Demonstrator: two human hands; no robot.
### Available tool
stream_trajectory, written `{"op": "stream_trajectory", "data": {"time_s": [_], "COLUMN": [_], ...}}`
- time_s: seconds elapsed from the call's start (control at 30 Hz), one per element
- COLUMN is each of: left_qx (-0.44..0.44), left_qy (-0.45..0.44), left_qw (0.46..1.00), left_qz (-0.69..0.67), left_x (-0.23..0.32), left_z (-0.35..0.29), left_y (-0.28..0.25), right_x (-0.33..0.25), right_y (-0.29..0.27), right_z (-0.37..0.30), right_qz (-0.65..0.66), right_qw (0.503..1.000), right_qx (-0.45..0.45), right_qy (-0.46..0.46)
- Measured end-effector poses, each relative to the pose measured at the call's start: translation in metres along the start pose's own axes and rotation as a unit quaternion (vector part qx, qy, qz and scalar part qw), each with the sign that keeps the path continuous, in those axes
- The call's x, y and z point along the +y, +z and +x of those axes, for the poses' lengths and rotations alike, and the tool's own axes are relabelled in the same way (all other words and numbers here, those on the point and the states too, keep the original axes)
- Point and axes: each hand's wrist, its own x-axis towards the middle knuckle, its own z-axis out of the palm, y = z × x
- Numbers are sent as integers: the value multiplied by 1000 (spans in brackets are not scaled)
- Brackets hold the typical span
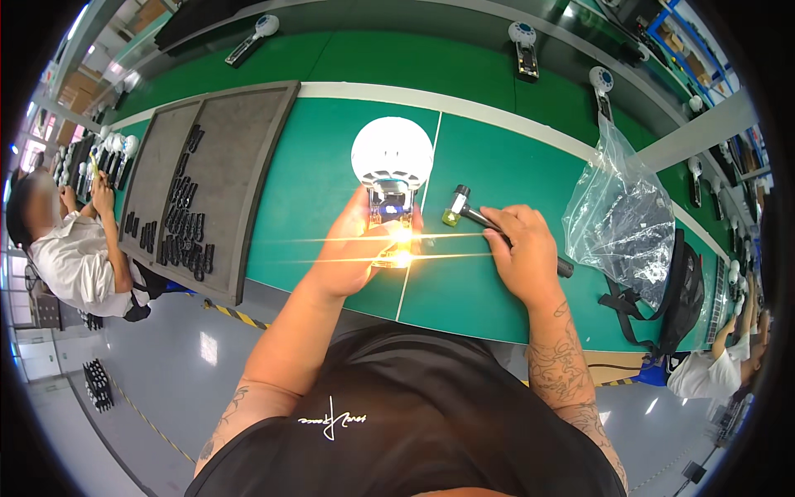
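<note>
White-headed device [392, 157] is over the table [323, 157], my left hand [352, 250] closed around its lower part; my right hand [525, 250] loosely curls around the mallet [458, 205]. I should hold the device steady.

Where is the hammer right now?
In the head view, the hammer is right of centre on the green table, its handle under the person's right hand, between the white round-headed device and the clear plastic bag.

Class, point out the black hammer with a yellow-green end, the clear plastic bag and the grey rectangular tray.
Black hammer with a yellow-green end [457, 205]: head view, hammer's head.
Clear plastic bag [623, 217]: head view, crinkled middle.
Grey rectangular tray [238, 157]: head view, bare right section.
</note>
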Motion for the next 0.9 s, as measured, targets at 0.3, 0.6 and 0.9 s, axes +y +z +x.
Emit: {"op": "stream_trajectory", "data": {"time_s": [0.3, 0.6, 0.9], "left_qx": [11, 67, -21], "left_qy": [-15, -66, -95], "left_qw": [996, 995, 994], "left_qz": [-89, -15, 60], "left_x": [7, 6, 37], "left_z": [4, -3, 50], "left_y": [3, -3, 40], "right_x": [-2, -9, -9], "right_y": [1, 3, -3], "right_z": [3, 6, -4], "right_qz": [-27, -14, -34], "right_qw": [999, 1000, 993], "right_qx": [-12, -23, 63], "right_qy": [18, -5, -89]}}
